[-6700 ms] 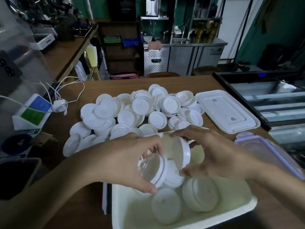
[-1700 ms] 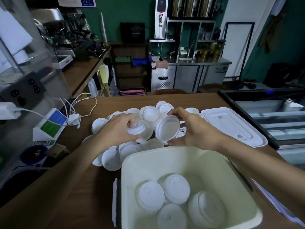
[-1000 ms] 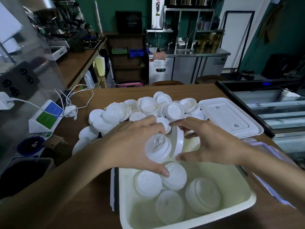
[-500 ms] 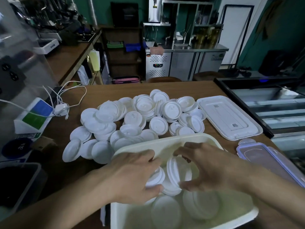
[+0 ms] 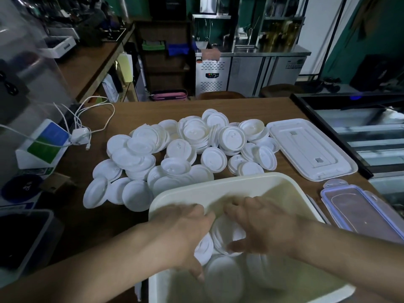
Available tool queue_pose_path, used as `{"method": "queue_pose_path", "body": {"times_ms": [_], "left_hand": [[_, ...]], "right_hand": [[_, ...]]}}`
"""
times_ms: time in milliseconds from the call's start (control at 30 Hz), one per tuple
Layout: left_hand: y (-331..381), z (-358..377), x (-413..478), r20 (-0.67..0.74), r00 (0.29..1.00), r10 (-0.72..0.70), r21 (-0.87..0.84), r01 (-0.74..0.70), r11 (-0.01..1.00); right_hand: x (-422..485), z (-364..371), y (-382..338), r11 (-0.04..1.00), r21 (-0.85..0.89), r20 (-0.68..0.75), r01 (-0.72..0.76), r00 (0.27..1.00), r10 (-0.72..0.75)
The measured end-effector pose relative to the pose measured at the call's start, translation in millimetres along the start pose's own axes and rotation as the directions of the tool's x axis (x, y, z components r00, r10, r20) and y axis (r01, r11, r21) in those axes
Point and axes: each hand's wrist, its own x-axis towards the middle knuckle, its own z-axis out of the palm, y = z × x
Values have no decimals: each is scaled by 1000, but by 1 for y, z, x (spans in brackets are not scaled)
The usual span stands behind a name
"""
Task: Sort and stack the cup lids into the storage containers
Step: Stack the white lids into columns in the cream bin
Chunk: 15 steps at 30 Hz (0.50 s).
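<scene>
A cream storage container (image 5: 218,189) stands at the near edge of the wooden counter. Both my hands are down inside it. My left hand (image 5: 183,235) grips a white cup lid (image 5: 204,248) on its edge. My right hand (image 5: 260,226) holds a small stack of white lids (image 5: 225,235) tilted against the left one. More lid stacks (image 5: 223,278) lie on the container floor, partly hidden by my hands. A big pile of loose white lids (image 5: 181,147) covers the counter behind the container.
A white container cover (image 5: 310,149) lies at the right, with a clear blue-rimmed cover (image 5: 358,211) nearer. A white charger and cables (image 5: 80,134) and a blue-green box (image 5: 41,145) sit at the left. A dark bin (image 5: 19,241) is at the near left.
My hands went out to the pile, took lids, and have come back down into the container, sinking lower over the last half second.
</scene>
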Motion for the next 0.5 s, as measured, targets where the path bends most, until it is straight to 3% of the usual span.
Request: {"method": "queue_pose_path", "body": {"times_ms": [167,500], "left_hand": [[-4,2,4,-45,999,7,-5,-7,1000],[6,3,18,53,999,6,51,-9,999]], "right_hand": [[0,-4,4,999,31,-55,27,998,-26],[2,3,3,994,61,-4,94,996,-94]]}}
